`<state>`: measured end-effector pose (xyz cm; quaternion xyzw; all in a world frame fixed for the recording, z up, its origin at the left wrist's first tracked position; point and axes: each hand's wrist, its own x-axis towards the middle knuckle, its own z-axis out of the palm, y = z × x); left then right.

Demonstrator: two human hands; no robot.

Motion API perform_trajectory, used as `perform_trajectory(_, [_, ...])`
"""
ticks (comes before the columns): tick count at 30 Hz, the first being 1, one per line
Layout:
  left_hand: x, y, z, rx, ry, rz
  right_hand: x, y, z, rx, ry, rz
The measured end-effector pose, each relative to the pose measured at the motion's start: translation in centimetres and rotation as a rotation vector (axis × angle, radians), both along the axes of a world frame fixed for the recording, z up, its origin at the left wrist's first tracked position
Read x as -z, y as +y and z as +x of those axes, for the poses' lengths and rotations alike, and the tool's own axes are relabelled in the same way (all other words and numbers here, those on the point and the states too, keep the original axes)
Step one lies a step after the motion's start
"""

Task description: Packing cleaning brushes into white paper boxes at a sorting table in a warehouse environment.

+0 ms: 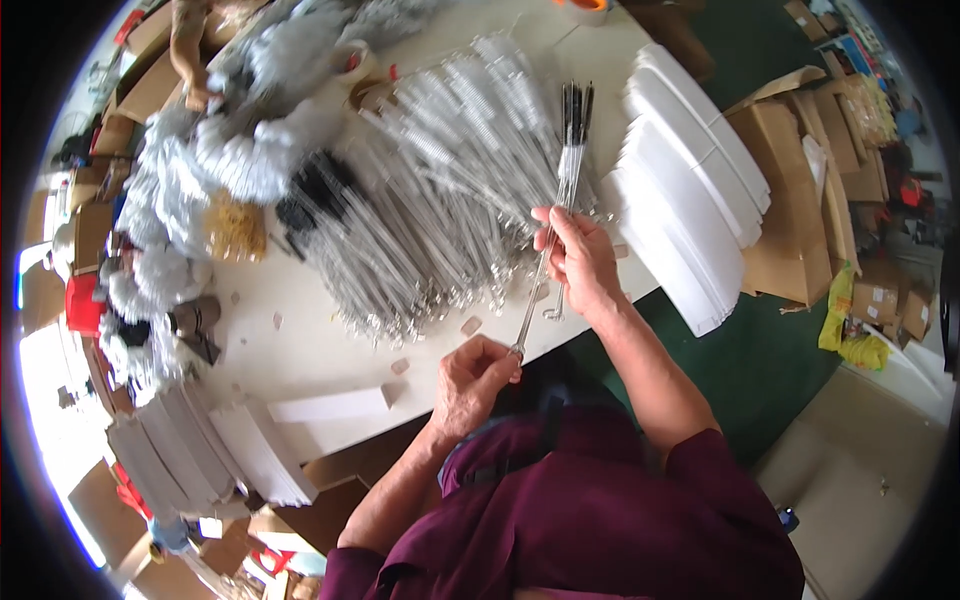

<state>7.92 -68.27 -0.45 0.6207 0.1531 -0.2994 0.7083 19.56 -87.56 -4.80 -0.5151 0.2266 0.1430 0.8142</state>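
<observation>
Right hand (580,255) pinching wire brushes (568,170) mid-stem; left hand (472,380) pinching their looped ends; table (300,350) below.

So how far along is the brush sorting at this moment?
Done so far: nothing finished can be told apart. In hand: the right hand grips a small bunch of wire brushes, and the left hand pinches their lower wire ends. Left: a large loose pile of brushes covers the white table.
</observation>
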Motion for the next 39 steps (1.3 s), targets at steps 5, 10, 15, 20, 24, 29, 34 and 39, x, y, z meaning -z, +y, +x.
perform_trajectory(5, [-1.2,2.9,-0.5,-0.289,-0.312,-0.048,0.3,2.6,-1.5,-0.072,0.034,-0.004])
perform_trajectory(10, [-5.7,6.2,-0.5,-0.304,-0.463,-0.094,-0.4,4.0,-3.7,-0.25,0.003,0.007])
perform_trajectory(15, [-8.9,9.8,-0.6,-0.221,-0.45,-0.117,-2.6,3.5,-4.8,-0.42,-0.429,-0.674])
perform_trajectory(20, [-10.0,12.3,-0.9,-0.192,-0.382,-0.305,-6.6,8.0,-3.6,-0.573,-0.938,-0.575])
perform_trajectory(24, [-9.5,14.0,-0.7,-0.218,-0.378,-0.25,-7.5,10.3,-4.9,-0.994,-0.352,0.072])
perform_trajectory(29, [-7.7,16.4,-1.7,-0.266,-0.373,0.052,-5.5,9.1,-6.7,-1.109,-0.223,0.015])
perform_trajectory(34, [-5.8,18.5,-2.4,-0.339,-0.205,0.184,-4.6,8.6,-8.7,-1.166,-0.08,-0.069])
perform_trajectory(39, [-3.1,19.8,-2.8,-0.365,-0.183,0.303,-4.1,8.5,-9.7,-1.183,-0.029,-0.229])
